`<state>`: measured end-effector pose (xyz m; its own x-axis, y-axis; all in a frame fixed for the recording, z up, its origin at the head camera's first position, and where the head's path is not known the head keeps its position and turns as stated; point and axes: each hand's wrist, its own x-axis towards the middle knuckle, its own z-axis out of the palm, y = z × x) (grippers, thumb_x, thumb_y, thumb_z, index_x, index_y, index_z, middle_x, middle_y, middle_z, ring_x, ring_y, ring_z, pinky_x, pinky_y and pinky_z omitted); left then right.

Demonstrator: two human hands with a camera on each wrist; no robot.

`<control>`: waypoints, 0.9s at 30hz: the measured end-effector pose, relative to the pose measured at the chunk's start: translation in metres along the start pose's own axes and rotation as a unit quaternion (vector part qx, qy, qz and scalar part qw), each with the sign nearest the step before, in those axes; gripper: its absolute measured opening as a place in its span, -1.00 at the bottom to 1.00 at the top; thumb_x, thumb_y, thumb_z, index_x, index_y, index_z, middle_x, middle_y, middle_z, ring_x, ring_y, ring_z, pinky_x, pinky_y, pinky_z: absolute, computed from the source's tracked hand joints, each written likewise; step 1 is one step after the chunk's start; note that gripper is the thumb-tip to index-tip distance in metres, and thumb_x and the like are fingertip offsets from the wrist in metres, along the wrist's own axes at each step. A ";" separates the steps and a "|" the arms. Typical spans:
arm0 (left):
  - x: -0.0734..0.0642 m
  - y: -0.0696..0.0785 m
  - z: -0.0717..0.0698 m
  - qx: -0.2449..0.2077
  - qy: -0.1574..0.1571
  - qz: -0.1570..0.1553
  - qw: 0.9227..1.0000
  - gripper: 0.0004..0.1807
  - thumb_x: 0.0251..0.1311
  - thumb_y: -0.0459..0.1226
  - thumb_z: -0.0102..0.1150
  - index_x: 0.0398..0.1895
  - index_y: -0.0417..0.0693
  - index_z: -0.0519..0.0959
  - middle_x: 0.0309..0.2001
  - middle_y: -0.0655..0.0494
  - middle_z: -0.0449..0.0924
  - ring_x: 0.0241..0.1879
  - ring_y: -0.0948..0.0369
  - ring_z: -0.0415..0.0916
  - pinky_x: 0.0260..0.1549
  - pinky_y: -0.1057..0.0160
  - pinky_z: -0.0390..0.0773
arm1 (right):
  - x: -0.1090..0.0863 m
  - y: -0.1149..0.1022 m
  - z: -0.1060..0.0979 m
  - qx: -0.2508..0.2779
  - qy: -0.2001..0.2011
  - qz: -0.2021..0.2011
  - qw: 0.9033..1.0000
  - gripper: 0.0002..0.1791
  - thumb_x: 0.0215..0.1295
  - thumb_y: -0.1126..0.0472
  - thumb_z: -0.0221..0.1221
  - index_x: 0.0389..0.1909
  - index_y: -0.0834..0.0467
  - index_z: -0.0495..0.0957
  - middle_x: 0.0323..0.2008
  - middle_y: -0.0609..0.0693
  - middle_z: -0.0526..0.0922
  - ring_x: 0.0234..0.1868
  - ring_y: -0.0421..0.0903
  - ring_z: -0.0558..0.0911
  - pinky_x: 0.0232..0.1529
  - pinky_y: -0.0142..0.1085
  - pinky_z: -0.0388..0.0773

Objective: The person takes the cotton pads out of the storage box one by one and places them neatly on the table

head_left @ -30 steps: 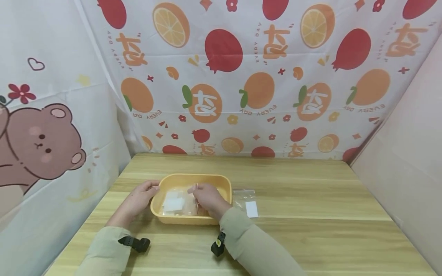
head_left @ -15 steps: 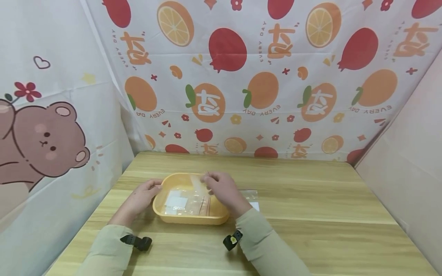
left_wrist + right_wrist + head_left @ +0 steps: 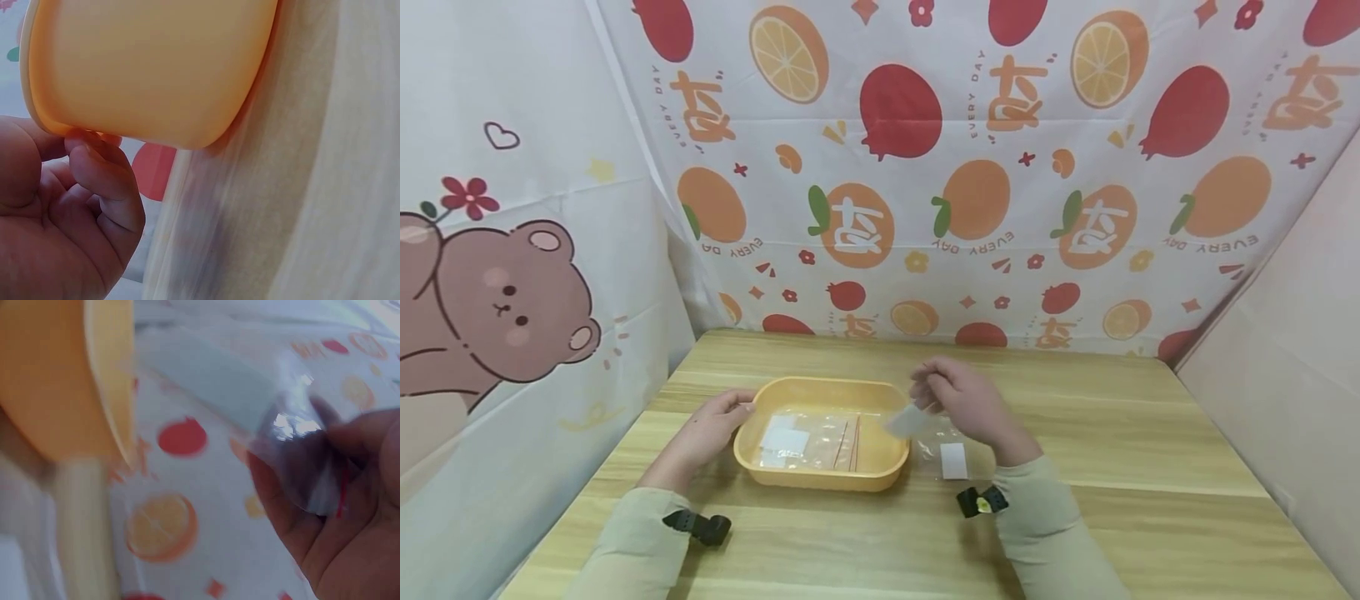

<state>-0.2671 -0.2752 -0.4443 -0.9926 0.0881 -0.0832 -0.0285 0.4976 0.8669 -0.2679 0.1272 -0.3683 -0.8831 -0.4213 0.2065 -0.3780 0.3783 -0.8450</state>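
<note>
My left hand (image 3: pixel 703 429) grips the left rim of a yellow plastic tray (image 3: pixel 820 481); in the left wrist view, the curled fingers (image 3: pixel 103 169) meet the tray's edge. Several clear zip bags (image 3: pixel 826 437) with white labels and red seal lines lie overlapped inside, toward the tray's left and middle. Just past the tray's right rim, my right hand (image 3: pixel 973 404) pinches one clear zip bag (image 3: pixel 907 422) by its top. That bag's white label hangs down to the left, and a red strip shows near the palm in the right wrist view.
Another clear zip bag (image 3: pixel 953 461) with a white label lies flat on the wooden table (image 3: pixel 1112 483), right of the tray and below my right hand. A fruit-print cloth (image 3: pixel 895 208) hangs behind the table, with pale cloths at both sides.
My right hand has lifted a bag out of the tray and moved right, over the tray's rim toward the bag on the table. My left hand keeps its hold on the tray.
</note>
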 end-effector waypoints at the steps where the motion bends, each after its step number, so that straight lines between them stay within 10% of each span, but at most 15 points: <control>1: 0.000 0.000 0.000 0.003 0.001 0.001 1.000 -0.46 0.61 -0.09 -0.18 0.44 -0.28 0.30 0.23 -0.22 0.49 0.19 -0.05 0.45 0.15 -0.05 0.46 | -0.003 0.001 -0.008 -0.020 -0.001 -0.001 1.000 -0.71 0.60 0.25 -0.06 0.07 0.12 0.62 -0.21 0.02 0.72 -0.24 -0.13 0.72 -0.20 -0.18 0.68; 15: -0.005 -0.004 0.002 -0.004 -0.003 0.003 1.000 -0.48 0.61 -0.12 -0.16 0.42 -0.30 0.31 0.24 -0.23 0.49 0.16 -0.02 0.48 0.11 0.03 0.47 | -0.031 0.051 -0.074 -0.114 -0.088 0.070 0.987 -0.74 0.54 0.31 0.03 -0.01 0.08 0.69 -0.30 0.03 0.67 -0.40 -0.09 0.70 -0.32 -0.22 0.65; 27: 0.000 -0.001 0.000 -0.010 0.001 0.008 1.000 -0.48 0.61 -0.14 -0.15 0.41 -0.34 0.30 0.19 -0.23 0.52 0.10 0.01 0.52 0.02 0.16 0.51 | -0.019 0.093 -0.072 -0.240 -0.072 0.119 0.961 -0.71 0.39 0.41 0.10 -0.12 0.06 0.75 -0.21 -0.11 0.70 -0.25 -0.13 0.57 -0.14 -0.12 0.55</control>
<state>-0.2669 -0.2761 -0.4453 -0.9933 0.0933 -0.0686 -0.0156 0.4794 0.8774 -0.3062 0.2302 -0.4152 -0.9259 -0.3725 -0.0630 -0.2860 0.8002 -0.5271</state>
